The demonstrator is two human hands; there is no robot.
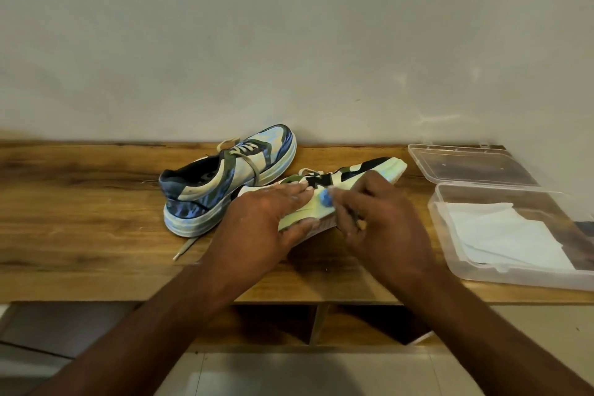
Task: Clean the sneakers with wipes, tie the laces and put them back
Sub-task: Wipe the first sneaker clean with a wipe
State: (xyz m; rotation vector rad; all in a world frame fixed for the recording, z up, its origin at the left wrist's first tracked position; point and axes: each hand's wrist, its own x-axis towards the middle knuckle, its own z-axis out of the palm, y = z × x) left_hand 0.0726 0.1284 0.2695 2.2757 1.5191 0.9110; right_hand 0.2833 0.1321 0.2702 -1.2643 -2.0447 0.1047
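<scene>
The right hand's (382, 222) fingers pinch a small blue wad (327, 200) against the side of the tipped sneaker (347, 183); the left hand's (266, 222) fingers lie straight, thumb underneath, steadying it on the counter (80, 219) — the other sneaker (225, 177) stands upright just behind, wipes (501, 235) in an open clear box (514, 280) at right

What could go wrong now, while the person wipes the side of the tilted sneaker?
1. The tilted sneaker may slip, since only the left hand steadies it.
2. The other sneaker has a loose lace near the left arm; it could snag.
3. The small wipe in the right hand may miss dirt.
</scene>
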